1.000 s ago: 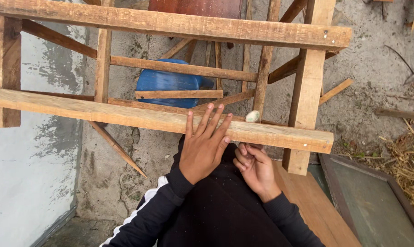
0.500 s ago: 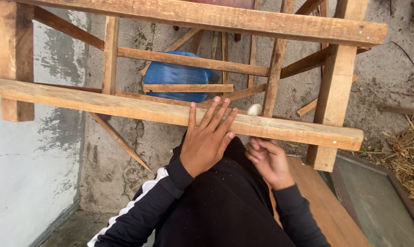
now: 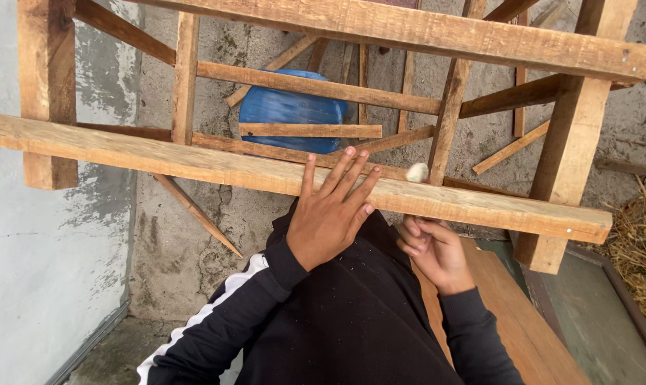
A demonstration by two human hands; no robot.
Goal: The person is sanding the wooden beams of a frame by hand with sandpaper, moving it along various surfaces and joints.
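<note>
My left hand [image 3: 331, 211] lies flat with fingers spread on the near edge of a long rough wooden rail [image 3: 194, 162], part of a wooden frame [image 3: 437, 32]. My right hand [image 3: 431, 247] is just below the same rail, fingers curled; what it holds, if anything, is hidden. A small pale round object [image 3: 417, 172] sits at the rail's far edge, just right of my left fingertips. Both arms wear black sleeves, the left with a white stripe.
A blue plastic container [image 3: 288, 110] lies on the concrete ground under the frame, with loose wood strips [image 3: 510, 148] around it. A grey wall [image 3: 44, 271] runs on the left. A wooden plank [image 3: 530, 328] lies by my right arm, with dry straw [image 3: 644, 249] at the right.
The view has shifted, so the frame sits further right and lower in the picture. My left hand stays flat on the rail; my right hand has moved slightly under it.
</note>
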